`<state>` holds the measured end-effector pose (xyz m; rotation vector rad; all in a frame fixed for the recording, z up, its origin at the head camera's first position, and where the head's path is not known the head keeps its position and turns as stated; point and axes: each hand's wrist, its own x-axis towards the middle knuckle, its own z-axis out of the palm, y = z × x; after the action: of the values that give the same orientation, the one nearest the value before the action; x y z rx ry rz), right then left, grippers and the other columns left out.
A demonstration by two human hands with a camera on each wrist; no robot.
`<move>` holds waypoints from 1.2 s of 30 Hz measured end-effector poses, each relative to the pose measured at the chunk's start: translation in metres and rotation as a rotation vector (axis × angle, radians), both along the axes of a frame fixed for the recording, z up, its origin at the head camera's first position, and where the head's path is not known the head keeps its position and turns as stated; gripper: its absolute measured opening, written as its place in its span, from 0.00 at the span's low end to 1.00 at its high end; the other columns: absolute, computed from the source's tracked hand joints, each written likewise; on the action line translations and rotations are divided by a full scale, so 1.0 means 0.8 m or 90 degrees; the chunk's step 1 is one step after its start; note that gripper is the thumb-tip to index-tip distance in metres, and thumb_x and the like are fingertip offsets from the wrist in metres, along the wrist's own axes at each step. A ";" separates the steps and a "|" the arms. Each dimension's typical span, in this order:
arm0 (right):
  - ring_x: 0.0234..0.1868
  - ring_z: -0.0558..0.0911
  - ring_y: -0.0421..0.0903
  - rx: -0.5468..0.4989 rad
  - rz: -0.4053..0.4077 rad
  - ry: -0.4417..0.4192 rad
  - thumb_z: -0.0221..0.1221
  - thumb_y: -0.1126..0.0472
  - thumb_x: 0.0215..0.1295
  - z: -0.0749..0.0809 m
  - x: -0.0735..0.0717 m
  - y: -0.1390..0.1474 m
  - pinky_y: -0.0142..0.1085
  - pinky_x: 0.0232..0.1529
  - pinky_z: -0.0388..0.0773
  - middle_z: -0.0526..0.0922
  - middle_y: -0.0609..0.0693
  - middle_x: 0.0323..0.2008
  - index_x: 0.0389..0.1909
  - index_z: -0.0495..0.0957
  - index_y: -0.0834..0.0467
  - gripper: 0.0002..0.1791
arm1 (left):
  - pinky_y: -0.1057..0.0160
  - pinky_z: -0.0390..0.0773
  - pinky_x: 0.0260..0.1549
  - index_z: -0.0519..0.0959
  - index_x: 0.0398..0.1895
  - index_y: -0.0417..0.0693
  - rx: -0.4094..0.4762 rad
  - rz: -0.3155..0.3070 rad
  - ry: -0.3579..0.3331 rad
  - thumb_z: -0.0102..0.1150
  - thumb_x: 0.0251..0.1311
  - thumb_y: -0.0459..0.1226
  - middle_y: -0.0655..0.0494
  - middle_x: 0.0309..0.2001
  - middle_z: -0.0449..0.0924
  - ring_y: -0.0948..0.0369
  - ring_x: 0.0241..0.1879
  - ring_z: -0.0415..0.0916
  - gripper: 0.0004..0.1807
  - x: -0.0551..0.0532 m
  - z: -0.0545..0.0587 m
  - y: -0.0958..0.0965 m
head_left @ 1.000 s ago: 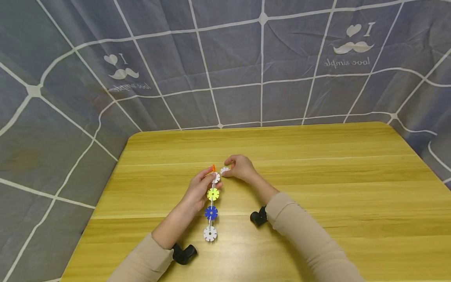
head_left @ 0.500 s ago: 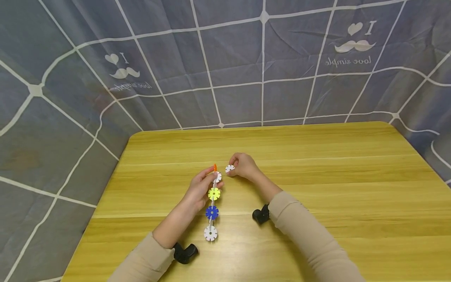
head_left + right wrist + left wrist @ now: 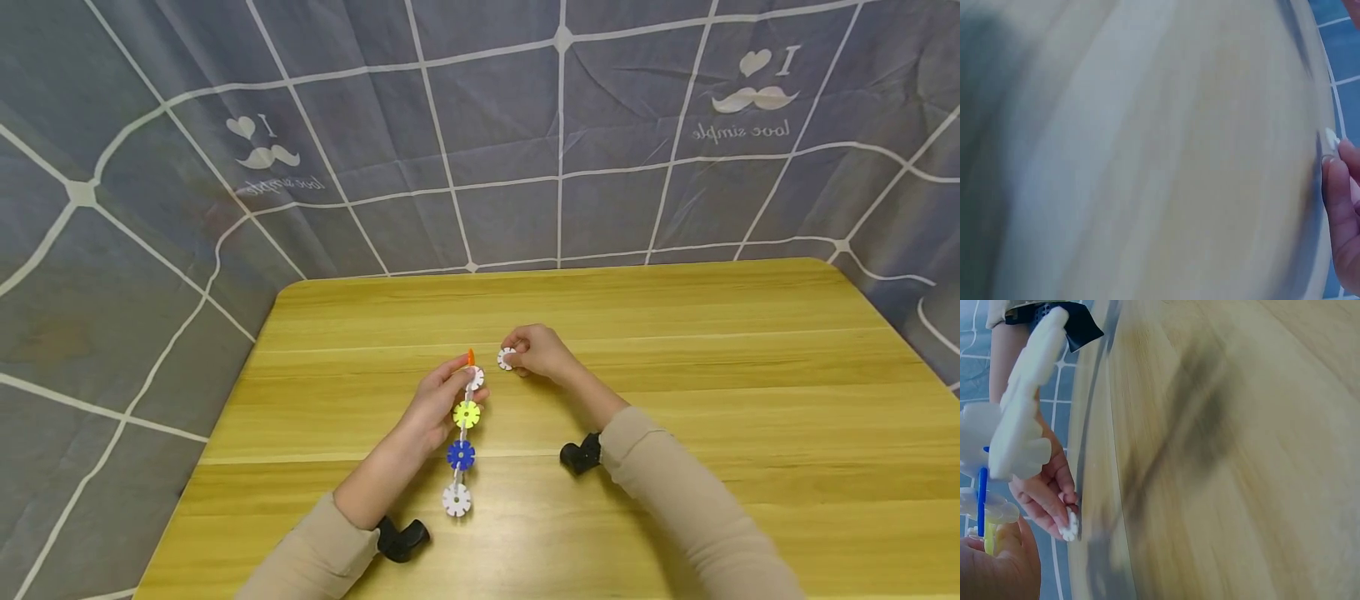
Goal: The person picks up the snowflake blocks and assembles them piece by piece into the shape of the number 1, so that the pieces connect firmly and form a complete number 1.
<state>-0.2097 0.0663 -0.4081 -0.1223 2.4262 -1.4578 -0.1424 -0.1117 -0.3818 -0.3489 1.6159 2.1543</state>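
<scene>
Over the table, my left hand pinches the upper part of a chain of notched plastic discs. From the top, the chain shows an edge-on orange disc, a white disc partly under my thumb, a yellow disc, a blue disc and a white end disc. Edge-on white pieces link them. To the right, my right hand pinches a separate white notched disc by its edge, apart from the chain. In the left wrist view the chain's near white disc looms large.
The wooden table spreads around both hands. A grey curtain with white lines hangs behind and at the sides. Black wrist-worn devices stick out from the beige sleeves.
The right hand has drawn its white disc to the right, widening the gap to the chain, and the disc's face shows more. The left hand and chain have shifted slightly right.
</scene>
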 end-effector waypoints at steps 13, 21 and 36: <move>0.17 0.71 0.42 -0.056 0.016 -0.013 0.58 0.67 0.63 0.032 0.004 0.023 0.30 0.21 0.72 0.75 0.54 0.19 0.48 0.76 0.66 0.13 | 0.71 0.80 0.31 0.62 0.65 0.38 0.003 0.002 -0.009 0.47 0.67 0.32 0.40 0.52 0.70 0.65 0.28 0.79 0.24 -0.001 0.007 0.013; 0.20 0.75 0.43 -0.109 0.026 0.015 0.55 0.69 0.64 0.054 0.010 0.020 0.29 0.22 0.75 0.78 0.60 0.22 0.50 0.74 0.70 0.14 | 0.72 0.80 0.28 0.63 0.65 0.38 0.011 -0.019 -0.004 0.48 0.67 0.33 0.47 0.47 0.72 0.65 0.28 0.79 0.24 0.003 0.010 0.024; 0.21 0.75 0.42 -0.104 0.036 0.027 0.55 0.68 0.65 0.065 0.024 0.010 0.41 0.31 0.80 0.77 0.65 0.24 0.50 0.75 0.68 0.14 | 0.70 0.80 0.31 0.63 0.65 0.38 0.016 -0.056 0.021 0.48 0.68 0.34 0.37 0.57 0.67 0.65 0.29 0.79 0.24 0.010 0.011 0.024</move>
<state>-0.1908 0.0741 -0.3565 -0.2589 2.3136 -1.6424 -0.1345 -0.0925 -0.3728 -0.2320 1.5893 2.1236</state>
